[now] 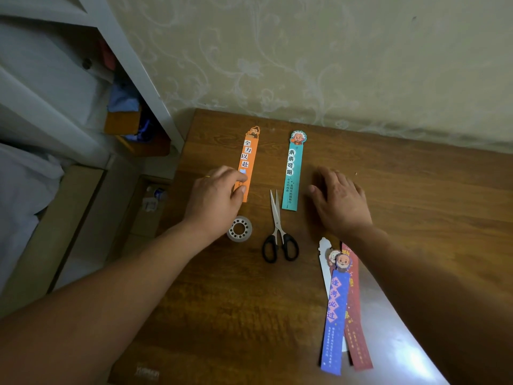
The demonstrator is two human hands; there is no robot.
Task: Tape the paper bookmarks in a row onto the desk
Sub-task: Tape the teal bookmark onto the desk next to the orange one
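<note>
spreading under both hands, desk point(249, 315): the dark wood-grain top is carrying everything named here and is running on past the fingertips to a patterned wall point(333, 65).
right hand point(340, 202): is lying palm down on bare wood, fingers straight and close together, thumb sticking out sideways toward the teal bookmark point(293, 173); it is holding nothing.
left hand point(215, 200): is reaching onto the orange bookmark point(248, 154); the fingers are bent and bunched, and the forefinger tip and thumb tip are pressing on the strip's lower half near its left edge. whether tape is lying under them i cannot tell.
loose bookmarks point(334, 315): a blue one is lying on top of a red one and a white one, all overlapping, well back from the right fingertips, beside the right wrist and forearm.
teal bookmark: is lying flat and lengthwise just off the right thumb tip, between the two hands, with nothing touching it.
orange bookmark: is lying flat, roughly parallel to the teal one, its upper half reaching beyond the left fingertips.
scissors point(279, 234): are lying closed between the two wrists, blades pointing toward the gap between the two laid-out bookmarks, black handles nearer the person.
tape roll point(239, 228): a clear roll is lying flat just behind the left thumb, partly covered by the left wrist.
</note>
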